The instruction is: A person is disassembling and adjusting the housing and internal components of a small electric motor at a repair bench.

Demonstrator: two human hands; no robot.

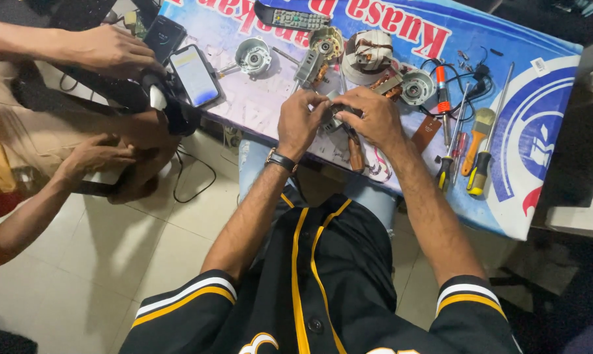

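Both hands (339, 118) closed around small metal motor part (334, 119) between them.

Black button jersey (323, 275), yellow piping, white-yellow sleeve bands; dark wristwatch (280, 159) on left wrist.

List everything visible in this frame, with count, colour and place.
small metal part: one, grey, held between both hands at table centre
motor parts: several, silver and copper, along the table's far side
screwdrivers: about three, yellow-black and orange handles, right of the hands
brush: one, tan handle, among the screwdrivers
remote control: one, black, far edge
phones: two, dark, left end of the table
banner table cover: one, blue, white and red
another person's hands: two, at left, by the phones
wristwatch: one, dark, left wrist
left hand: fingers on the part
right hand: fingers on the part
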